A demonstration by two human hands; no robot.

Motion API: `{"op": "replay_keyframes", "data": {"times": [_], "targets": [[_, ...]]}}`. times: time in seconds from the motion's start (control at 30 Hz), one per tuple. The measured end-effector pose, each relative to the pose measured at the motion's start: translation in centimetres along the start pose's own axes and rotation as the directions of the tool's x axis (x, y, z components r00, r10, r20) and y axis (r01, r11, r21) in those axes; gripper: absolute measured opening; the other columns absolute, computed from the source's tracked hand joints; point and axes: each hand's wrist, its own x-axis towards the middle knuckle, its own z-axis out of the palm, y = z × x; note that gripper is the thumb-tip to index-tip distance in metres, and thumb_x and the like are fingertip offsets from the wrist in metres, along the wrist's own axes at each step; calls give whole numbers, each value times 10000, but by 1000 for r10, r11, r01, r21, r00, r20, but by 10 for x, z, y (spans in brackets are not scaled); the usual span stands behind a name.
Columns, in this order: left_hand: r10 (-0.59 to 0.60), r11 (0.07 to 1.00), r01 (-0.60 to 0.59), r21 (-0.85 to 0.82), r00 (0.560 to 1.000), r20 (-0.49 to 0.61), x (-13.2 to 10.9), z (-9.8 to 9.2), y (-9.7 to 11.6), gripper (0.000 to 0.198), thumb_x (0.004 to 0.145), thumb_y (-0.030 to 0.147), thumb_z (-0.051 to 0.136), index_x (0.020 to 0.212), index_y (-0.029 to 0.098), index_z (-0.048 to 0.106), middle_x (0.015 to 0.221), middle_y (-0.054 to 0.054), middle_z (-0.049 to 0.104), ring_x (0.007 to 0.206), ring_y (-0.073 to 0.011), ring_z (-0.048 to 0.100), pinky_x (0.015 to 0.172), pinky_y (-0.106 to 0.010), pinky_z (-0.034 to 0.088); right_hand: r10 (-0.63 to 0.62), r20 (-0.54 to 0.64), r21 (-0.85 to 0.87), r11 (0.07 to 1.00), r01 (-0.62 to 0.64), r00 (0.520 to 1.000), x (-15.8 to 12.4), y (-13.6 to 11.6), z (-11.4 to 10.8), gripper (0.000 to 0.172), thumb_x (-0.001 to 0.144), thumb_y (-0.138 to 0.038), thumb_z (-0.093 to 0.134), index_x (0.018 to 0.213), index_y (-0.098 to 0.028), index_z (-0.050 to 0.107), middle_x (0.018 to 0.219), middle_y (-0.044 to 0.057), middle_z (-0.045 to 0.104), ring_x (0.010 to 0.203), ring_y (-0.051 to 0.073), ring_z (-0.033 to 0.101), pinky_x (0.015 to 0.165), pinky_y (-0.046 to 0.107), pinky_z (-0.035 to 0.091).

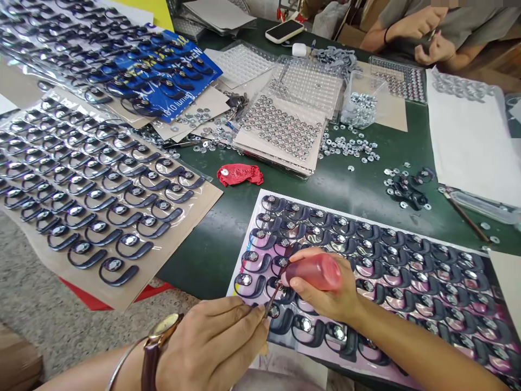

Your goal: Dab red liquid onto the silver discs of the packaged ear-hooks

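Observation:
My right hand (345, 288) grips a red squeeze bottle (315, 271), tilted so that its nozzle points left and down at the dark hook-shaped pieces. My left hand (215, 342), with a watch on its wrist, pinches slim metal tweezers (272, 304). Their tips meet one piece close to the nozzle. The printed sheet (260, 202) beneath carries rows of these dark hook-shaped pieces (303, 324) under clear film, most with a shiny faceted silver disc. Both hands cover part of the lower left rows.
Left lies another card (207, 198) with similar pieces. Ahead are a red crumpled scrap (240, 174), a tray of silver discs (280, 127), loose discs (345, 145), a clear box (364, 100) and a phone (284, 31). Across the table, a person's hands (431, 38) are working.

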Motion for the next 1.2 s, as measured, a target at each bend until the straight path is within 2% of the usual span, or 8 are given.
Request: {"op": "replay_keyframes", "data": {"times": [0.13,0.33,0.47,0.67,0.87,1.07,1.2], "targets": [[8,1000,-7,-29,1000,25,0,-2,0,481,981,211,220,1049,-5,644,1039,-191,683,926,-234,683,825,-327,574,-30,-29,-59,998,29,999,2,0,-2,100,816,-251,619,739,-188,608,697,13,685,573,115,661,549,204,540],[-6,1000,7,-29,1000,22,9,-7,-2,396,963,188,304,1005,14,656,959,-165,709,880,-209,694,802,-288,578,31,-52,-32,999,-33,998,0,-1,-3,96,793,-250,645,738,-182,605,705,9,683,500,96,627,508,191,526],[-14,999,15,-47,1000,21,3,-5,-2,453,976,218,243,1057,5,635,998,-185,693,914,-221,686,817,-311,581,66,-84,-36,997,-69,994,0,-1,-4,96,800,-266,627,748,-190,604,711,12,683,518,110,638,499,204,525],[-3,999,5,-48,999,53,4,-6,-3,494,994,245,215,1051,5,643,972,-186,698,890,-219,694,818,-311,582,131,-63,-17,991,-133,989,0,1,-2,88,790,-269,642,764,-191,611,675,-10,668,473,92,597,478,202,502],[14,1000,-14,-17,998,53,15,-11,-5,471,995,212,240,971,22,670,937,-149,716,830,-194,704,768,-277,589,86,-48,-23,996,-87,995,0,3,-1,106,794,-244,646,721,-182,601,704,3,673,539,100,623,529,207,505],[0,1000,1,-9,998,58,12,-11,-7,327,963,165,360,1012,33,654,973,-126,713,836,-183,694,776,-283,584,150,33,-58,987,-148,988,-1,1,-5,150,828,-260,597,703,-180,618,585,-10,650,490,115,607,504,236,490],[-8,999,10,-47,999,44,11,-10,-8,300,945,153,384,1009,20,644,967,-140,709,830,-197,690,751,-302,584,163,19,-18,987,-162,986,-2,-1,-5,153,820,-254,609,689,-175,624,603,-1,660,493,116,614,503,238,498]]}}
